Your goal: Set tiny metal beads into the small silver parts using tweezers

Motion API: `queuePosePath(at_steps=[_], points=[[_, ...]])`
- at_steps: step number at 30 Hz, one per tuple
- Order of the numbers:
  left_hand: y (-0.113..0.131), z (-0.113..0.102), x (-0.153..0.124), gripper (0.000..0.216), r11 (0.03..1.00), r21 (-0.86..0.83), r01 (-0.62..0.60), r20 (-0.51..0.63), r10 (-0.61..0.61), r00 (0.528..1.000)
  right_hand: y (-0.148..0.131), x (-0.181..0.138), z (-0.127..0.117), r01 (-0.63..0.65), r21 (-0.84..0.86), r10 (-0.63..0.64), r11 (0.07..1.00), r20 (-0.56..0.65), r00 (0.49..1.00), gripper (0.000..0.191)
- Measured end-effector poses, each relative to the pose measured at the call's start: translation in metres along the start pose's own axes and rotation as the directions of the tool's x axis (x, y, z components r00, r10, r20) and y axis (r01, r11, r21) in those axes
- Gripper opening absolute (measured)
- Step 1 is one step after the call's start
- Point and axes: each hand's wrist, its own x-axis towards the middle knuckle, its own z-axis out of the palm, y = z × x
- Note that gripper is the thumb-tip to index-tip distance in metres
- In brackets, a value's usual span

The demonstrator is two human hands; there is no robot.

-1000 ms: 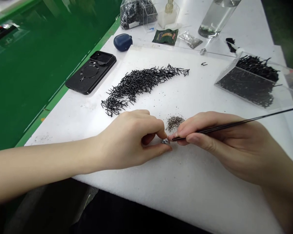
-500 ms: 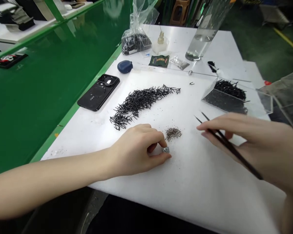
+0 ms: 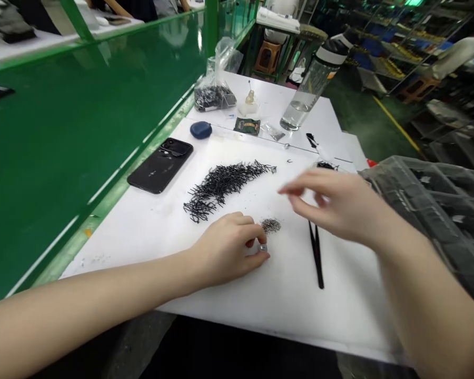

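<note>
My left hand (image 3: 229, 248) rests on the white foam mat (image 3: 221, 295), its thumb and forefinger pinched on a small silver metal part (image 3: 263, 247). Just beyond it lies a little heap of tiny grey specks (image 3: 270, 225). My right hand (image 3: 332, 205) hovers above the mat with its fingers spread and nothing in it; it is blurred by motion. Black tweezers (image 3: 316, 253) lie flat on the mat below that hand. A long curved pile of small black clips (image 3: 225, 181) lies farther back.
A black phone (image 3: 160, 165) and a dark blue case (image 3: 201, 130) lie at the mat's left, beside a green panel (image 3: 63, 137). Behind stand a bag of clips (image 3: 214, 96), a green packet (image 3: 246, 126) and a water bottle (image 3: 306, 95). Clear plastic trays (image 3: 430, 200) sit at right.
My right hand drew the tweezers away from the silver part, laid them on the mat and lifted off open. The view tilted up. My left hand kept its pinch.
</note>
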Motion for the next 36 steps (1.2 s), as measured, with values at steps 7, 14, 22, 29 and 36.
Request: queuePosePath(at_steps=[7,14,22,29,36], points=[[-0.006,0.005,0.002,0.007,1.0,-0.019,-0.007,-0.009,0.007,1.0,0.006,0.082,0.049,-0.059,-0.111,0.073,0.992,0.133,0.988,0.012],[-0.006,0.004,0.001,0.009,0.999,-0.019,-0.039,-0.01,0.039,0.999,0.003,0.078,0.047,-0.07,-0.183,0.104,0.981,0.188,0.977,0.03],[-0.001,0.0,0.001,0.009,0.998,-0.052,-0.022,-0.028,0.021,0.999,0.007,0.051,0.036,-0.123,0.091,0.122,0.988,0.016,0.992,0.001],[-0.002,0.0,0.002,0.009,0.99,-0.143,0.006,-0.112,-0.022,0.994,0.001,-0.006,0.031,-0.274,0.435,0.366,0.858,-0.141,0.92,0.017],[0.004,-0.01,0.003,0.015,0.964,-0.25,0.089,-0.158,-0.131,0.979,0.009,-0.026,0.039,-0.36,0.545,0.46,0.757,-0.055,0.886,0.027]])
